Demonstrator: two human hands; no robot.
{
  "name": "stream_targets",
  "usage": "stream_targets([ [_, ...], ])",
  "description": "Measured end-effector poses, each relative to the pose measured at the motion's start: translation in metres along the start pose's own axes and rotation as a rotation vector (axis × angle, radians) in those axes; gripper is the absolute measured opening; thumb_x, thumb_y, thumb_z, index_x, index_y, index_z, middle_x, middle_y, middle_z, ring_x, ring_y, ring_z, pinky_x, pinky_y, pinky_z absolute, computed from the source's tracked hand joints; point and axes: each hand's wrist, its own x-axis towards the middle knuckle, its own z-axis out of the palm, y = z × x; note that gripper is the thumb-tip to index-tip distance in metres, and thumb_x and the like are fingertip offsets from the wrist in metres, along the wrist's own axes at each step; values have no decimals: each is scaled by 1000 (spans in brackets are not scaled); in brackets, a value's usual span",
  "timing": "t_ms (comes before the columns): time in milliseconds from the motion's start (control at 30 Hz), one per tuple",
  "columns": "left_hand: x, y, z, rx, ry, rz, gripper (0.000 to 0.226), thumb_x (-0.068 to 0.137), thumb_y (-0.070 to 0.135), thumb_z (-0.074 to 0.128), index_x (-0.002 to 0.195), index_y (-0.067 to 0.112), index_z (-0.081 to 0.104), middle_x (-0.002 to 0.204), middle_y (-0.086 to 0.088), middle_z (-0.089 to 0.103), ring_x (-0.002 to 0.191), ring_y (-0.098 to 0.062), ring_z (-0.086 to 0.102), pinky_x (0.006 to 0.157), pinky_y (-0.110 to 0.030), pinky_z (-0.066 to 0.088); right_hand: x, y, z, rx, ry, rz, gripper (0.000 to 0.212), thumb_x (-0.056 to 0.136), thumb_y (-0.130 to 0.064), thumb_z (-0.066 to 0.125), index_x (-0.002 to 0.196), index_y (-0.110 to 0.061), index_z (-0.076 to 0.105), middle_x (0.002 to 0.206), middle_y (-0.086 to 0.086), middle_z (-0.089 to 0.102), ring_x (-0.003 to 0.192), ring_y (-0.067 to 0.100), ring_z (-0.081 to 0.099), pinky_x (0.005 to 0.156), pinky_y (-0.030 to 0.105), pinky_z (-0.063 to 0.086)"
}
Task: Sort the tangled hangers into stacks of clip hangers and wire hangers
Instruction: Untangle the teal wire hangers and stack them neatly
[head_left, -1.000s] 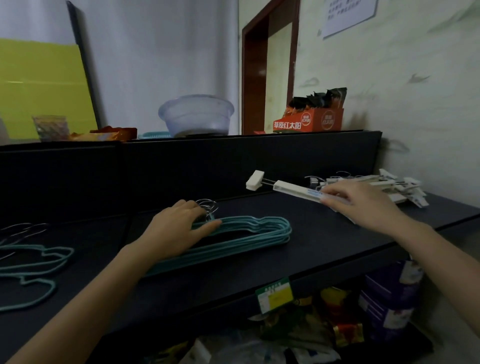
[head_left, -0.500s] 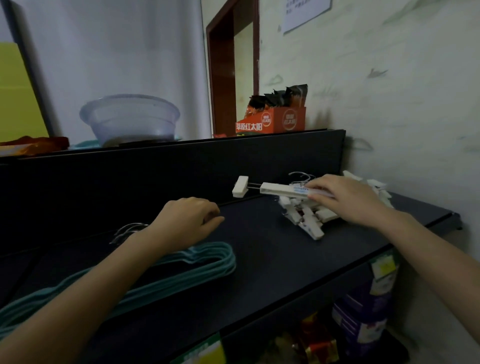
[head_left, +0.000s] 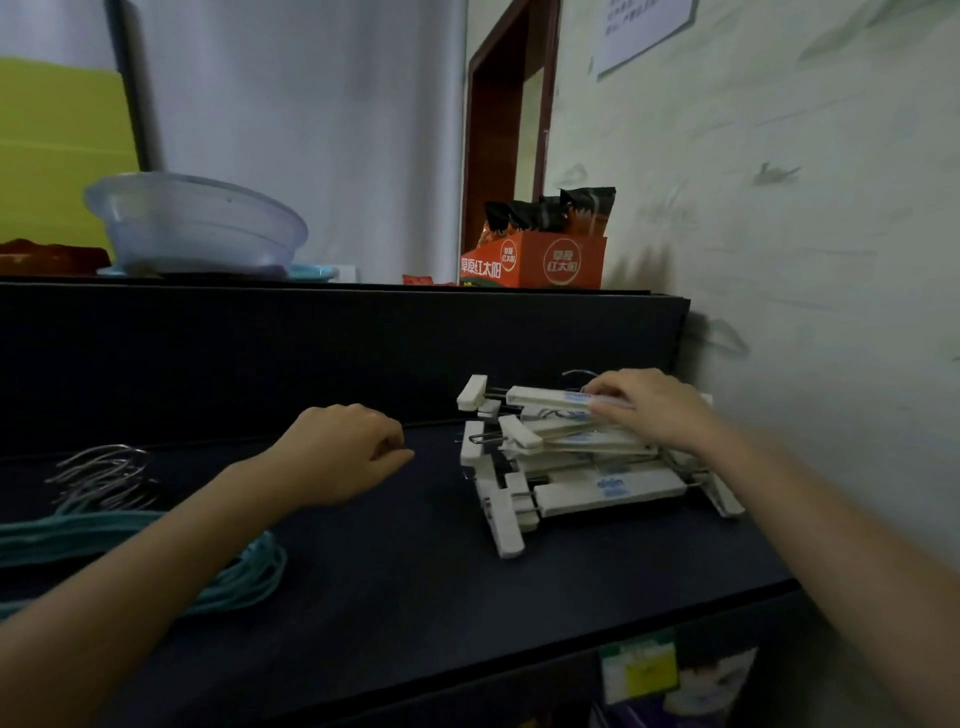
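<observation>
A dark shelf (head_left: 415, 597) ran along a pale wall, and a yellow price label (head_left: 639, 670) was seen under its front edge, the goods below being too blurred to identify. Nearest on the left, a stack of teal wire hangers (head_left: 244, 577) was laid flat, partly covered by the left forearm and cut off at the frame edge; their metal hooks (head_left: 104, 473) were smeared by motion. The left hand (head_left: 337, 457) was held over the bare shelf between the two stacks, its fingers loosely curled and nothing held in it. To the right, against the wall, a pile of white clip hangers (head_left: 587, 478) was heaped unevenly. The right hand (head_left: 654, 410) was laid on the top clip hanger (head_left: 550, 397), fingers stretched across its bar; the thumb was hidden, so a grip could not be confirmed. Behind, on the raised back ledge, a clear plastic bowl (head_left: 197, 228) and an orange snack box (head_left: 540, 262) were set, with a dark door frame (head_left: 498, 130) beyond.
</observation>
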Motion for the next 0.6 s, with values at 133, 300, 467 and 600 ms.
stream_targets([
  [133, 1, 4, 3, -12, -4, -78, 35, 94, 48, 37, 111, 28, 60, 107, 10, 62, 90, -11, 60, 73, -27, 49, 13, 16, 7, -18, -88, -78, 30, 93, -44, 44, 120, -37, 55, 123, -8, 60, 107, 16, 57, 88, 39, 50],
  [300, -1, -1, 2, -7, -8, -160, 35, 93, 50, 36, 112, 30, 59, 107, 12, 62, 90, -10, 59, 72, -25, 49, 19, 20, -1, -107, -111, -129, 31, 94, -41, 45, 122, -36, 56, 128, -11, 57, 110, 15, 56, 88, 36, 50],
  [467, -16, -10, 0, 2, 22, -246, 36, 93, 49, 37, 113, 29, 59, 111, 11, 62, 95, -12, 59, 76, -29, 51, 18, -19, 1, -76, 12, -246, 34, 93, -42, 48, 125, -33, 54, 126, -10, 56, 112, 14, 55, 85, 34, 50],
  [600, -50, -29, -7, 49, 100, -328, 36, 93, 48, 37, 116, 29, 57, 115, 11, 60, 100, -12, 57, 77, -30, 51, 17, -74, 7, 25, 93, -426, 28, 93, -41, 47, 118, -34, 58, 119, -12, 59, 106, 12, 57, 80, 30, 48],
])
